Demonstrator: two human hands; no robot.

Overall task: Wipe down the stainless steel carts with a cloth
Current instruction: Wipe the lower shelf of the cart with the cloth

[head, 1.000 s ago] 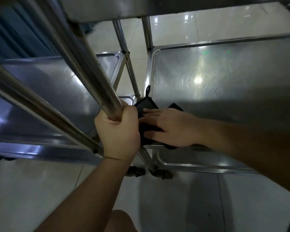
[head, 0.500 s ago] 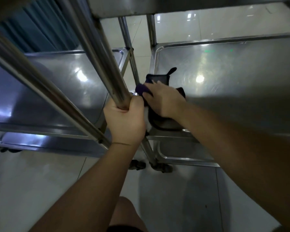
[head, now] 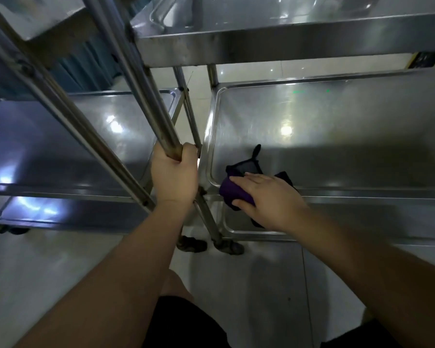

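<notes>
Below me I see a pale glossy tiled floor (head: 249,285) catching small ceiling-light glints. A blue pleated curtain (head: 86,64) hangs at upper left, and a dark yellow-edged object (head: 427,60) sits far right, too blurred to identify.

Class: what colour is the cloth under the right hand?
Dark purple with black parts, cloth, head view.

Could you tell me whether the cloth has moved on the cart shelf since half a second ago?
Yes. The cloth slid back from mid-edge to the shelf's near-left corner, under the right hand.
</notes>
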